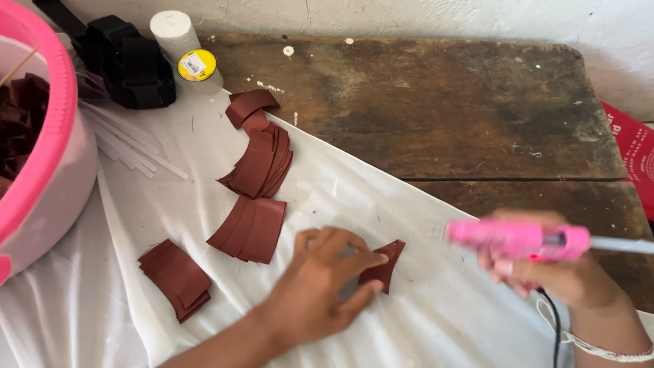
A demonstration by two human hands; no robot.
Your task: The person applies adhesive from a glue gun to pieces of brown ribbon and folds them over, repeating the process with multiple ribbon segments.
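Nearest the camera, the left hand (320,286) pinches a folded maroon piece (385,264) at its fingertips, pressing it on the white cloth (436,320). Right of it, the right hand (552,272) is wrapped around a pink glue gun (518,240). Beyond the pinch lie maroon stacks (252,228), then glue sticks (129,146) and a pink tub (48,136).

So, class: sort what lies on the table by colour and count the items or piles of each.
Pink: 2, glue gun, tub
Dark red: 5, four ribbon piles, folded piece
White: 2, cloth, glue sticks
Black: 1, strap
Total: 10
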